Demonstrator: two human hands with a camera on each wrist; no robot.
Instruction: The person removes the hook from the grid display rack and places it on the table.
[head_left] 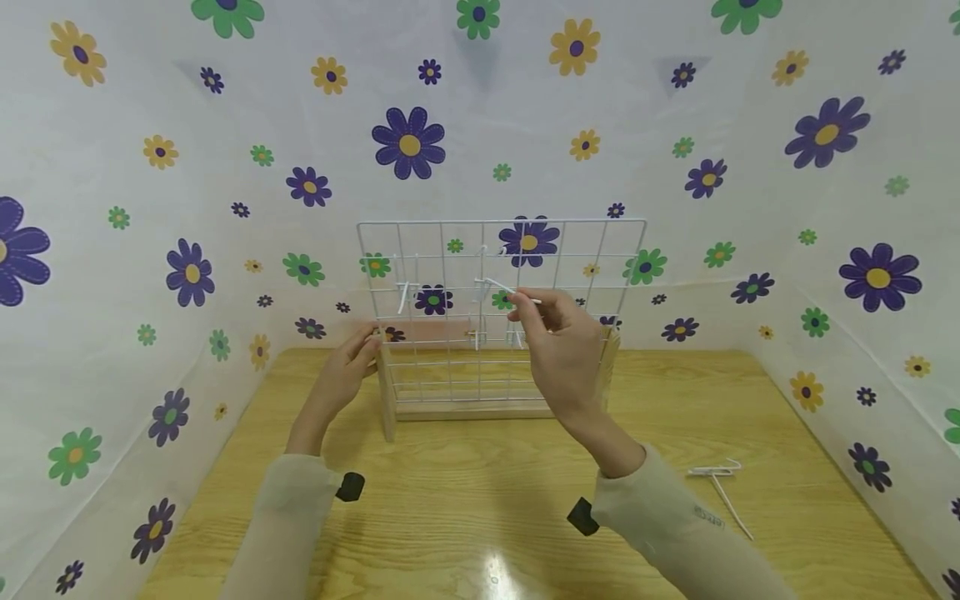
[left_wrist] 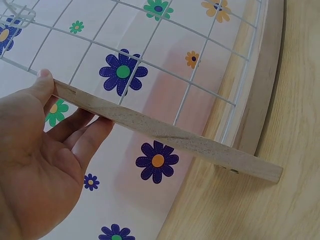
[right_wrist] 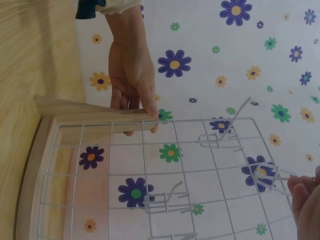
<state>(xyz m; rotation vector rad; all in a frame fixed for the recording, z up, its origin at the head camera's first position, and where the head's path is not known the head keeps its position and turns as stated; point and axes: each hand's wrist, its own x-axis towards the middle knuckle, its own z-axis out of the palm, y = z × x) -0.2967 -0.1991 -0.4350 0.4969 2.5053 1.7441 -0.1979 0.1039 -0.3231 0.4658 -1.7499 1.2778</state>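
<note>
- White wire hook [head_left: 501, 286] is up against the upper middle of a white wire grid [head_left: 420, 222]; from where I stand, I can't tell whether it's latched on.
- Its arm is pinched between the thumb and fingers of the right hand [head_left: 566, 354].
- Over on the other side, the left hand [head_left: 347, 372] grips the left upright of the wooden stand [head_left: 386, 396], thumb on one side, fingers on the other.
- On the grid I can see an upper-left hook [head_left: 403, 297] and, lower down near the middle, two lower hooks [head_left: 476, 339].
- Another hook [head_left: 722, 492] lies on the wooden table [head_left: 450, 500], by the right sleeve [head_left: 660, 508].
- That sleeve carries small dark lettering [head_left: 708, 517], too blurred for me to read.
- Flowered sheeting [head_left: 525, 125] surrounds the table.
</note>
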